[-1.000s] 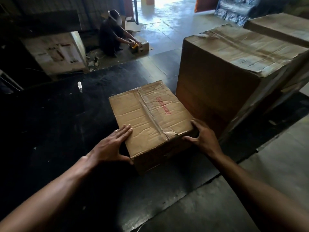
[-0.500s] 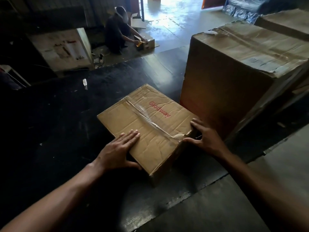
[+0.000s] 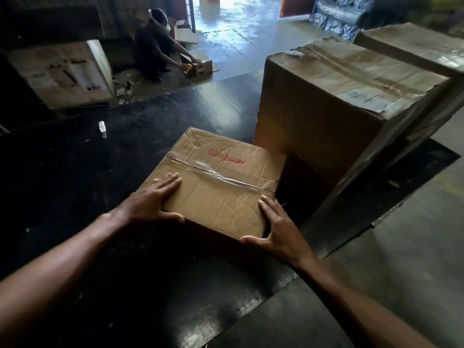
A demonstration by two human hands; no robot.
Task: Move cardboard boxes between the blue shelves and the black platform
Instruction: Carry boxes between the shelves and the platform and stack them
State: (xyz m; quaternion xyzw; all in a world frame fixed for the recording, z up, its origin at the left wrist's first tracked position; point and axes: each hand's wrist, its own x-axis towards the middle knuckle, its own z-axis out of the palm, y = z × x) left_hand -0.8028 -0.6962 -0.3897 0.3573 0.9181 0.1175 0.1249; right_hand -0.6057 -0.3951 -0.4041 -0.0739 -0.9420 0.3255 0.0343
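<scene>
A small taped cardboard box (image 3: 221,182) with red lettering rests on the black platform (image 3: 75,187). My left hand (image 3: 153,199) lies flat on its top at the near left corner, thumb wrapped over the near edge. My right hand (image 3: 276,229) clasps the near right corner, fingers on top and thumb along the near edge. A large tall cardboard box (image 3: 336,109) stands on the platform just right of the small one, almost touching its far right corner.
A second large box (image 3: 411,46) stands behind the tall one. A person (image 3: 153,43) crouches at the far side over a small carton. A white crate (image 3: 65,71) sits at the back left. Grey concrete floor (image 3: 401,259) lies to my right.
The small box has turned clockwise and slid toward the tall box. Both my hands stayed on its near corners and moved with it.
</scene>
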